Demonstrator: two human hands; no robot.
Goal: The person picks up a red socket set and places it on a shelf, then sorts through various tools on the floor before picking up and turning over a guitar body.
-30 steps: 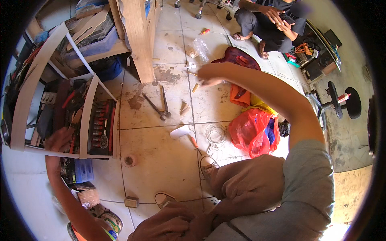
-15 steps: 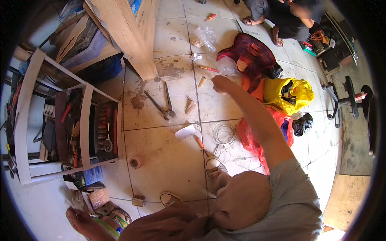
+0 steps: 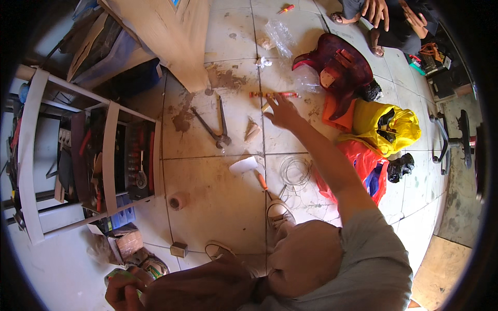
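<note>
My right hand (image 3: 282, 111) reaches far forward over the tiled floor, fingers spread and pointing down. Its fingertips are at a slim red stick-like tool (image 3: 291, 95) that lies crosswise; whether they touch it I cannot tell. A small tan piece (image 3: 266, 107) lies beside the fingers, partly covered. To the right of the tool is a dark red electric guitar body (image 3: 350, 62), with clear plastic by its edge. At the lower left my left hand (image 3: 126, 291) hangs with bent fingers next to tins (image 3: 155, 268); its grip is not clear.
Long-handled pincers (image 3: 222, 139), a scraper with an orange handle (image 3: 262, 181) and a wire coil (image 3: 295, 171) lie on the floor. Yellow (image 3: 410, 127) and red bags (image 3: 358, 155) stand right. A tool rack (image 3: 110, 155) stands left. Another person's hands (image 3: 376, 11) show upper right.
My right hand has gone from closed to spread, moving slightly down to the red tool. My left hand has moved right and down, toward my leg. The view has shifted a little.
</note>
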